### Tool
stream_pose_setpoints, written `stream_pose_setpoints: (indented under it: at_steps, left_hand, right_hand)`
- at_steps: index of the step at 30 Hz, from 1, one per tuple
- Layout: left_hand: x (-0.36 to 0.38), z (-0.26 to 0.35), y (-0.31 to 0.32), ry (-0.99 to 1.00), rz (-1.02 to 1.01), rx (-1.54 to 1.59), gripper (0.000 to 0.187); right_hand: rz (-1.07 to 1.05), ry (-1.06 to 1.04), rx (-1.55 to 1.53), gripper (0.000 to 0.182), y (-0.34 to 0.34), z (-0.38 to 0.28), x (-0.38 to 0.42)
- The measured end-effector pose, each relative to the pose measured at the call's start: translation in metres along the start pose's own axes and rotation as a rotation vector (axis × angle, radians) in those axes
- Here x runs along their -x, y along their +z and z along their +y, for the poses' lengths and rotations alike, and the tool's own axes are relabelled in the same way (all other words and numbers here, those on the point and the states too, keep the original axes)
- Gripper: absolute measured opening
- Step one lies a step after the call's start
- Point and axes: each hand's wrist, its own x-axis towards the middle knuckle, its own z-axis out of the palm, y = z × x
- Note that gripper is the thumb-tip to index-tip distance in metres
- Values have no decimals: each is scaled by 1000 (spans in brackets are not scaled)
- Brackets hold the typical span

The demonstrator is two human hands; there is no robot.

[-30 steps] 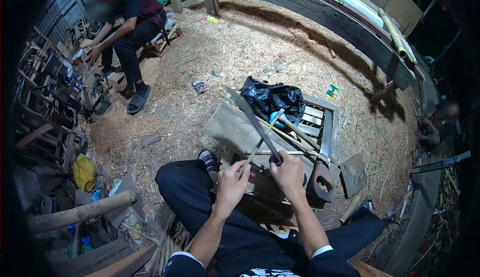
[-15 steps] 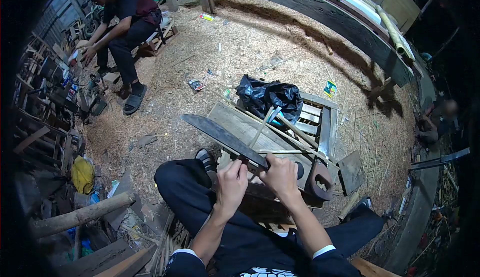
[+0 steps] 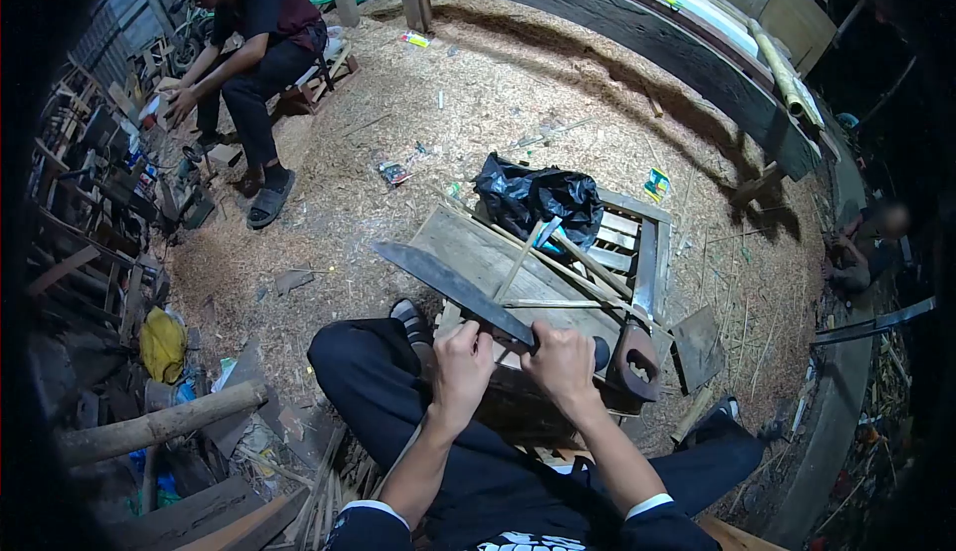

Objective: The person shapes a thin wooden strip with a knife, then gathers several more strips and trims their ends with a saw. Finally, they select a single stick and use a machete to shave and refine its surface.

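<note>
A large machete [image 3: 453, 287] with a broad dark blade points to the upper left over a wooden board [image 3: 473, 252]. My right hand [image 3: 563, 360] is wrapped round its handle, whose dark rounded end [image 3: 600, 354] shows beyond the fingers. My left hand [image 3: 461, 367] is closed just below the blade, near the handle; whatever it pinches is too small and hidden to make out. Beside my right hand lies a saw [image 3: 635, 357] with a brown handle. A black plastic bag [image 3: 538, 198] and thin wooden sticks [image 3: 588, 257] rest on the bench behind the blade.
At the upper left a seated person [image 3: 254, 53] handles a piece of wood. Another person [image 3: 866, 242] is at the far right. A thick beam [image 3: 597, 13] crosses the top. Scrap wood [image 3: 164, 422] and a yellow bag [image 3: 162, 345] lie at the left.
The blade has turned so more of its flat side shows, and its tip has shifted slightly right and down. Both hands keep nearly the same place.
</note>
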Motion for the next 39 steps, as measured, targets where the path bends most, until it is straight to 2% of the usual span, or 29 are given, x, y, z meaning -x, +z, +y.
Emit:
stream_pose_setpoints:
  at_steps: [3,6,7,10,13,18,22,28,33,39]
  left_hand:
    - [-3,12,-4,-29,-24,52,12]
    - [0,5,-1,-63,-19,53,13]
    - [1,2,2,-1,24,52,15]
    - [1,8,3,-23,-15,60,16]
    - [-2,16,1,-67,-40,76,16]
    - [4,7,12,-19,-34,75,16]
    - [2,11,10,-52,-63,62,15]
    - [4,5,9,-40,-62,58,16]
    - [1,5,10,-39,-82,69,16]
    - [0,3,13,1,-57,111,19]
  right_hand:
    - [21,-32,-18,24,-4,7,-13]
    - [51,-35,-43,24,-6,-7,-1]
    - [39,-50,-30,24,-1,-6,0]
    - [15,-50,-24,24,-10,2,-7]
    - [5,-2,-21,27,-12,-1,-3]
    - [-50,29,1,28,-12,8,1]
    - [16,48,-53,26,-5,7,4]
    - [-65,-13,73,27,-14,10,3]
    - [35,36,-3,28,-3,9,5]
    - [30,34,-31,23,-6,14,1]
